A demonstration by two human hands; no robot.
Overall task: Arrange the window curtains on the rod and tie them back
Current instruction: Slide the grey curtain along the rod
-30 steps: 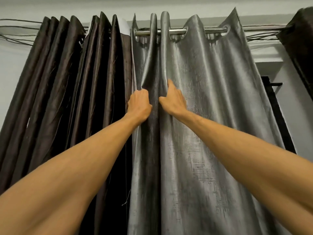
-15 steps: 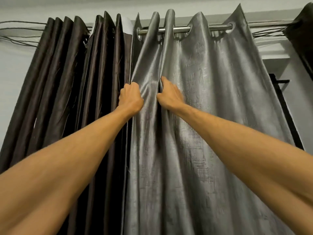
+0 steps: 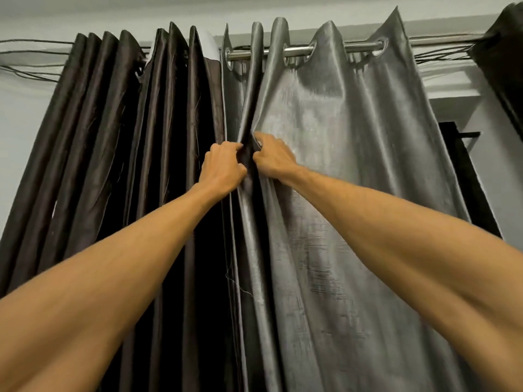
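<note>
My left hand (image 3: 223, 166) and right hand (image 3: 273, 158) grip the curtain (image 3: 348, 171), so a crooked pull may jam it on the rod (image 3: 362, 47)

The brown curtain (image 3: 127, 137) is hanging in tight pleats on the left and is pressing right up against the grey curtain (image 3: 353, 179), leaving no gap between them. The left hand (image 3: 222, 168) and right hand (image 3: 273, 157) are gripping neighbouring folds of the grey curtain, crowding the narrow fold between them. Along the rod (image 3: 297, 50), short bare stretches are showing between the rings. Right of the grey curtain, open room is lying before the wall (image 3: 452, 89), though loose wires (image 3: 441, 53) are running along there and another dark curtain (image 3: 503, 58) is closing the far corner.
</note>
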